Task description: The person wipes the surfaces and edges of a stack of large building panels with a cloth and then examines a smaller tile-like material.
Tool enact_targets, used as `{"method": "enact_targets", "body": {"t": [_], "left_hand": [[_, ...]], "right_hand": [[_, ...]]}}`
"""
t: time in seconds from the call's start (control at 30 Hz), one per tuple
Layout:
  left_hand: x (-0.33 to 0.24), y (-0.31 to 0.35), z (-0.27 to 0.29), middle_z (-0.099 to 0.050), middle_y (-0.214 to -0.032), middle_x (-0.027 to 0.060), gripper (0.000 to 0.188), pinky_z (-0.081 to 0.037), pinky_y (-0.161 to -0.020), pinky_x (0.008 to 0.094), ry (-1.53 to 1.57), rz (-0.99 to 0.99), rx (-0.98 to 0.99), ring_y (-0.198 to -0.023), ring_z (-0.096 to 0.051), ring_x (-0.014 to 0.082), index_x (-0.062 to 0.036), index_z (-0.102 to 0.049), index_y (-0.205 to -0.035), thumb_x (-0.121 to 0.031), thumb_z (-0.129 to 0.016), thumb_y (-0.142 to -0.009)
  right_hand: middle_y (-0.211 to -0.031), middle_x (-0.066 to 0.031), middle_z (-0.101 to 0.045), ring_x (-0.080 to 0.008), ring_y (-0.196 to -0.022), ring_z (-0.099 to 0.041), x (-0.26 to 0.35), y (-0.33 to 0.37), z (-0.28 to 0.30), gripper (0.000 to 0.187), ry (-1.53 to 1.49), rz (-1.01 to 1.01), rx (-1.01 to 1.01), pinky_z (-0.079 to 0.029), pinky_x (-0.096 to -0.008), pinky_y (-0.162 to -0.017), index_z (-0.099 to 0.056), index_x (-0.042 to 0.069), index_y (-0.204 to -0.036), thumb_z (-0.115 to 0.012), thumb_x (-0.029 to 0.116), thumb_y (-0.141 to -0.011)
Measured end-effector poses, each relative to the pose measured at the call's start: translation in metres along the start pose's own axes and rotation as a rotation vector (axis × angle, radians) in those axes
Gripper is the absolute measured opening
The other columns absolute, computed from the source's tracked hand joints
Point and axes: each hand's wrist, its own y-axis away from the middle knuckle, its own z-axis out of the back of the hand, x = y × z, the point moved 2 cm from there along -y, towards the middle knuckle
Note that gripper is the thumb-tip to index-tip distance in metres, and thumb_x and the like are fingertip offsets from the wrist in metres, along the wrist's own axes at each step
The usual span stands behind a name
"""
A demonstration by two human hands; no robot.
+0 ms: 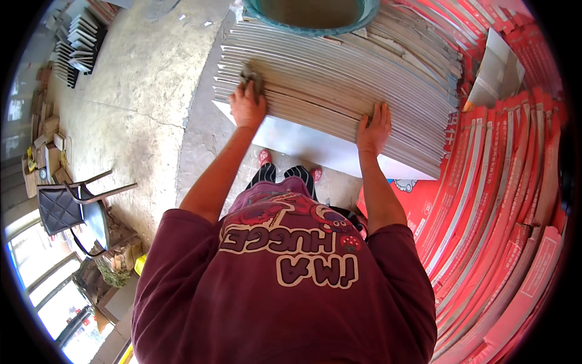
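A long row of large grey slabs that look like tiles (327,73) stands on edge in front of me, the narrow edges facing up. The nearest one shows its pale, glossy face (303,138). My left hand (247,109) is closed on a crumpled grey-brown rag (252,79), which presses on the edges near the row's left end and is a little blurred. Toward the right side, my right hand (374,128) lies with its fingers stretched over the nearest edges and holds nothing. The edges around the rag look brownish and wet.
A teal basin (370,13) with murky brown liquid sits on the row's far side. Red cartons (479,200) stand packed along the right, with a loose grey piece (496,70) above them. At left are a dark chair (63,209) and a black rack of tile pieces (79,42).
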Motion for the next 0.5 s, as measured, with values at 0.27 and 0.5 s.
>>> {"method": "enact_targets", "body": {"t": [0.27, 0.5], "left_hand": [[-0.107, 0.053, -0.002, -0.035, -0.136, 0.0257, 0.067, -0.035, -0.098, 0.0483, 0.136, -0.118, 0.385, -0.112, -0.04, 0.0455, -0.0104, -0.041, -0.134, -0.046, -0.057, -0.08], [-0.099, 0.048, -0.009, -0.034, -0.138, 0.0236, 0.068, -0.033, -0.099, 0.0464, 0.253, -0.004, 0.536, -0.121, -0.036, 0.0436, -0.0118, -0.038, -0.136, -0.054, -0.048, -0.084]], "right_hand": [[-0.141, -0.0152, -0.035, -0.032, -0.13, -0.031, -0.016, -0.001, -0.005, 0.054, 0.003, 0.048, 0.004, -0.027, -0.0436, -0.106, -0.041, 0.006, -0.131, -0.055, 0.03, -0.085], [-0.134, -0.0264, -0.039, -0.0412, -0.124, -0.036, 0.07, 0.023, 0.002, 0.069, -0.412, 0.428, 0.219, -0.032, -0.0467, -0.102, -0.04, 0.008, -0.132, -0.069, 0.03, -0.074]]}}
